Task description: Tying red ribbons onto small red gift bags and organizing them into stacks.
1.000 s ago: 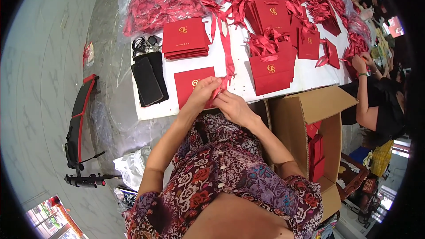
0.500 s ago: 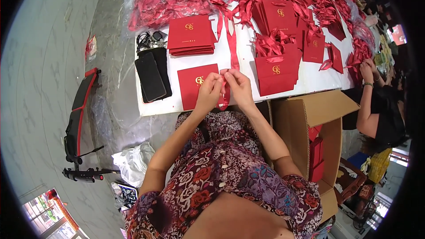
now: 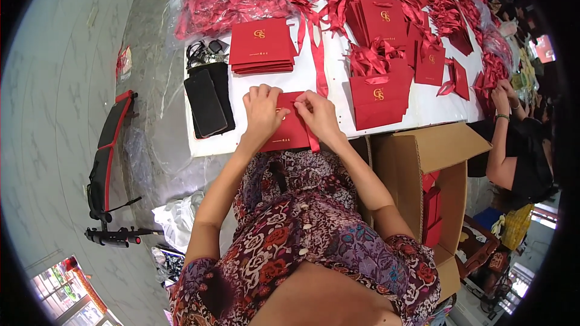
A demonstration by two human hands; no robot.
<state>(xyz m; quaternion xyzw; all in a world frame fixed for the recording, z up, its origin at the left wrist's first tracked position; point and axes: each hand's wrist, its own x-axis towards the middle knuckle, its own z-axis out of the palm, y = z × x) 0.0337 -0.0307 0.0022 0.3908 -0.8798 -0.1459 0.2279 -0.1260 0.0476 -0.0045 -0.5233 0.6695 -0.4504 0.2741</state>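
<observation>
Here, at the far left of the white surface (image 3: 338, 93), a black phone (image 3: 205, 104) lies on a dark pouch, and behind it sits a neat stack of red paper bags (image 3: 261, 45). Just right of the phone, the left hand (image 3: 261, 115) presses flat on a red paper bag (image 3: 291, 134) lying at the near edge of the surface; its fingers are spread over the bag's upper left part, pinning it rather than gripping. The right hand (image 3: 319, 116) rests on the same bag's right side, its fingers pinched on a red ribbon (image 3: 312, 142) that runs down the bag's right edge. Another long ribbon (image 3: 316, 60) trails away up the surface. Further right stand more red bags (image 3: 377, 98) with ribbon handles, then an open cardboard box (image 3: 432, 175) beside the surface with red bags inside. At the far right another person's hand (image 3: 500, 93) works among loose ribbons.

To do this well, I judge the left hand should keep the bag flat while the right feeds the ribbon without twisting it or creasing the paper.
</observation>
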